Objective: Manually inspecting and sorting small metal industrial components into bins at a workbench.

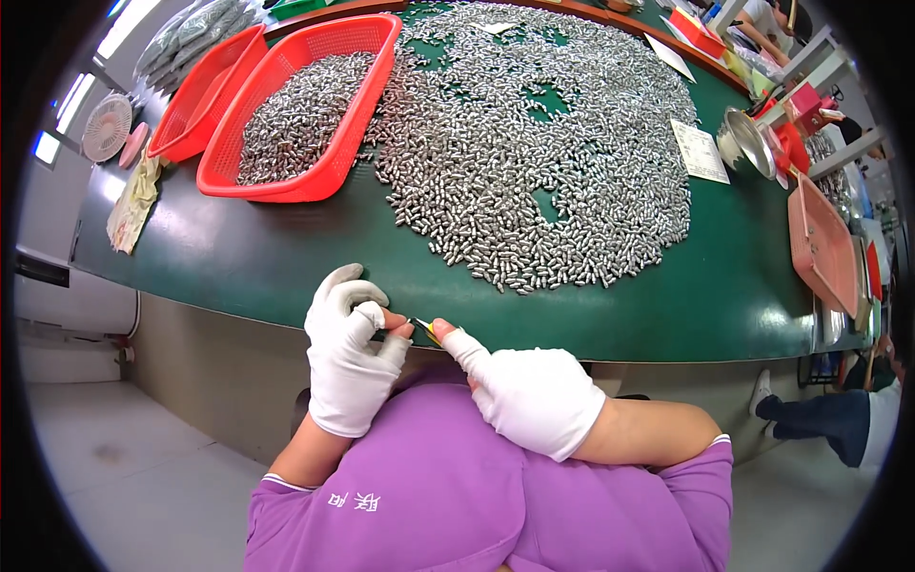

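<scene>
Both of my hands wear white gloves that leave some fingertips bare. They meet just above the near edge of the green table [286, 272]. Thumb and forefinger of my left hand [351, 367] pinch a small dark piece, too small to name. My right hand [538, 393] grips a small yellow tool with a thin pale tip [431, 330], which points at that piece; whether they touch I cannot tell. Most of the tool is hidden by the right fingers. Beyond my hands spreads a wide heap of small silvery metal parts [534, 172].
At the left, a red plastic basket [295, 191] holds more metal parts; another red basket [181, 129] stands beside it. A cloth [133, 205] hangs at the left edge. On the right are a paper sheet [701, 151], a metal bowl [751, 143] and a pink tray [822, 246]. People are beyond.
</scene>
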`<act>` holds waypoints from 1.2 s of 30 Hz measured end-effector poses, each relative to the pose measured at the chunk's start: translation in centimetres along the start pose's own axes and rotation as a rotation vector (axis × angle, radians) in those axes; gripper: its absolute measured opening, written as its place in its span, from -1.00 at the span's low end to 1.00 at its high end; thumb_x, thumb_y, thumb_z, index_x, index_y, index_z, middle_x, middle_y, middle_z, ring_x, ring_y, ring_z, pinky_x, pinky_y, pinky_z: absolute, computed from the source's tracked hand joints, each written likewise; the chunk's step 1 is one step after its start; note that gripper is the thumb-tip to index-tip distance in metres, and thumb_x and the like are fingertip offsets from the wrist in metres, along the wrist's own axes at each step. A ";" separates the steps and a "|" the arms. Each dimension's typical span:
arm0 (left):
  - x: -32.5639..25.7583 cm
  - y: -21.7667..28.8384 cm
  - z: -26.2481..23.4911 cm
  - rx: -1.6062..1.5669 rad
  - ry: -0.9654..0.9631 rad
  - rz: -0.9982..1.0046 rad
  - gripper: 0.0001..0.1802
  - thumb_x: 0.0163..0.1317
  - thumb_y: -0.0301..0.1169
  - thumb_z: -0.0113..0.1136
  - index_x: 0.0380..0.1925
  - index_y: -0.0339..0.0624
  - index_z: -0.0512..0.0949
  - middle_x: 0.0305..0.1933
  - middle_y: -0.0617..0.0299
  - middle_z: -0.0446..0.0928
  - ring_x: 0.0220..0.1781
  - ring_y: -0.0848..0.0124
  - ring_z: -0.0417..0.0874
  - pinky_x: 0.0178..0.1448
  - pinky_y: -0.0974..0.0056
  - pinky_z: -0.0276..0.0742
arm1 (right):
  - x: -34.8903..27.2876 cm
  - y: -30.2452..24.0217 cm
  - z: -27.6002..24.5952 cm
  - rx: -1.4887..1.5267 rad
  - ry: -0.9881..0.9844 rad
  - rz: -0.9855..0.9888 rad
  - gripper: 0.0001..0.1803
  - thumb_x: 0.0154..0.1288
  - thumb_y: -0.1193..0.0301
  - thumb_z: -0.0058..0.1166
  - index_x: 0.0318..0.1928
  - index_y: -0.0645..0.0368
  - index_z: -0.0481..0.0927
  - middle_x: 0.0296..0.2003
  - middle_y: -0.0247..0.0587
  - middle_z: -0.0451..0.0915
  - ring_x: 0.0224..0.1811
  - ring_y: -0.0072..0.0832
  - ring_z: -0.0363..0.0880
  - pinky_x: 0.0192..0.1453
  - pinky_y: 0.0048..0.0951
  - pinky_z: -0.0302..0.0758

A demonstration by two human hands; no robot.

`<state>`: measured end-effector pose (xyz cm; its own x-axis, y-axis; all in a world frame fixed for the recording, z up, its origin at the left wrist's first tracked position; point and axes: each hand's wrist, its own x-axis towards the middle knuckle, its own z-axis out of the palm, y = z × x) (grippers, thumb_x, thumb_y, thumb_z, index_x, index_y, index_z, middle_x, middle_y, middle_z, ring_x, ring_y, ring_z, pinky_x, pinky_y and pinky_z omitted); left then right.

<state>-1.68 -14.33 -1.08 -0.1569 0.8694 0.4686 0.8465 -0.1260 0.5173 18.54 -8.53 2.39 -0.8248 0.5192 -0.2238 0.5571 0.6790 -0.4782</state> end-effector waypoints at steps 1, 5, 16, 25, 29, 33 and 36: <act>0.0 0.0 0.0 0.011 0.004 -0.004 -0.65 -0.28 -0.65 0.43 -0.59 -0.18 0.39 -0.30 0.18 0.50 0.08 -0.06 0.53 -0.01 0.01 0.48 | 0.0 0.1 0.0 0.017 -0.002 -0.007 -0.28 0.29 0.38 -0.08 0.48 -0.09 0.12 -0.57 -0.22 0.59 -0.63 -0.24 0.56 -0.54 -0.21 0.50; 0.1 0.0 0.0 -0.021 0.002 -0.006 -0.64 -0.29 -0.66 0.43 -0.60 -0.18 0.38 -0.32 0.18 0.50 0.06 -0.05 0.55 -0.03 0.01 0.48 | 0.0 0.2 0.1 0.034 0.024 -0.025 -0.29 0.29 0.39 -0.08 0.47 -0.08 0.14 -0.58 -0.22 0.59 -0.63 -0.25 0.56 -0.55 -0.21 0.50; 0.4 0.2 -0.2 -0.056 -0.010 -0.023 -0.64 -0.28 -0.69 0.41 -0.65 -0.19 0.35 -0.37 0.16 0.49 0.01 -0.05 0.57 -0.08 0.02 0.50 | -0.1 0.3 0.3 0.037 0.048 0.005 -0.30 0.29 0.40 -0.07 0.46 -0.06 0.17 -0.59 -0.22 0.57 -0.64 -0.24 0.55 -0.55 -0.20 0.49; 0.4 0.0 0.0 -0.088 -0.016 -0.019 -0.65 -0.26 -0.71 0.39 -0.64 -0.20 0.35 -0.39 0.16 0.47 0.00 -0.05 0.58 -0.13 0.06 0.51 | 0.3 0.8 -0.4 0.039 0.040 -0.063 -0.29 0.27 0.42 -0.06 0.46 -0.06 0.18 -0.60 -0.25 0.56 -0.65 -0.25 0.54 -0.56 -0.23 0.47; 0.4 0.0 -0.1 -0.081 -0.028 -0.016 -0.65 -0.26 -0.72 0.37 -0.64 -0.21 0.34 -0.39 0.15 0.46 0.00 -0.05 0.58 -0.14 0.06 0.51 | 0.6 0.8 -1.5 0.091 -0.028 -0.076 -0.33 0.28 0.41 -0.08 0.43 0.08 0.20 -0.54 -0.14 0.61 -0.58 -0.17 0.58 -0.45 -0.18 0.53; 0.5 0.1 0.0 -0.104 -0.021 -0.011 -0.64 -0.26 -0.74 0.36 -0.64 -0.21 0.33 -0.39 0.13 0.46 0.01 -0.05 0.58 -0.17 0.06 0.52 | 0.2 0.7 -0.3 0.075 0.051 -0.046 -0.29 0.24 0.42 -0.04 0.44 -0.07 0.22 -0.62 -0.25 0.55 -0.67 -0.25 0.52 -0.56 -0.23 0.47; 0.4 0.2 -0.1 -0.095 -0.017 -0.010 -0.64 -0.26 -0.74 0.35 -0.64 -0.21 0.32 -0.39 0.13 0.46 0.01 -0.05 0.58 -0.19 0.06 0.51 | 0.0 0.6 0.1 -0.004 0.097 -0.056 -0.29 0.23 0.42 -0.03 0.43 -0.05 0.24 -0.63 -0.26 0.55 -0.68 -0.27 0.52 -0.58 -0.25 0.47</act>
<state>-1.67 -14.01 -0.72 -0.1556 0.8789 0.4510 0.7925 -0.1615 0.5882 18.85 -8.18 1.97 -0.8415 0.5282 -0.1133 0.5111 0.7103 -0.4840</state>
